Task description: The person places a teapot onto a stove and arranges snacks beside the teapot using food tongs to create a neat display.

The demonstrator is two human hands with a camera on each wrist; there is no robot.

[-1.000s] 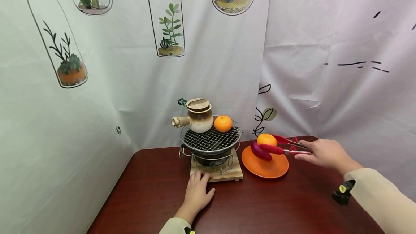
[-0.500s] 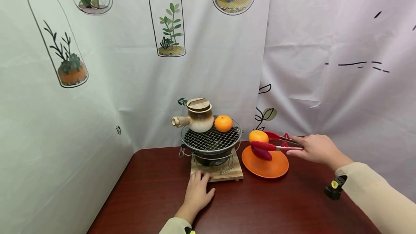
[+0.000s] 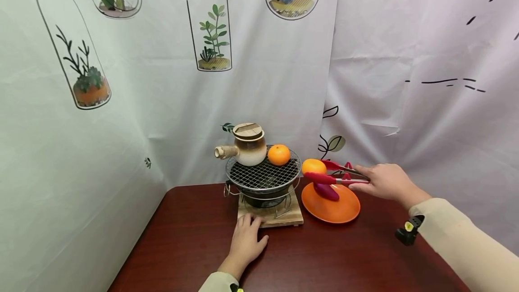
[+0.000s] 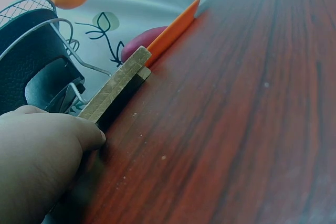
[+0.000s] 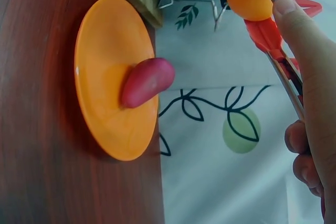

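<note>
My right hand grips red-tipped metal tongs. Between the tong heads an orange is pinched, held up at the left side of the orange plate. A smooth, purplish-red, elongated vegetable lies on that plate. My left hand rests its fingers on the front edge of a wooden board, the thumb spread out to the right. On the board stands a round black grill with a wire mesh top. A second orange sits on the mesh.
A brown and cream clay pot with a wooden lid and side handle stands on the back left of the mesh. The dark red table meets a white curtain printed with plants behind and to the left.
My right hand has moved left and slightly up, bringing the tongs and orange from over the plate's vegetable toward the grill. My left hand stays put.
</note>
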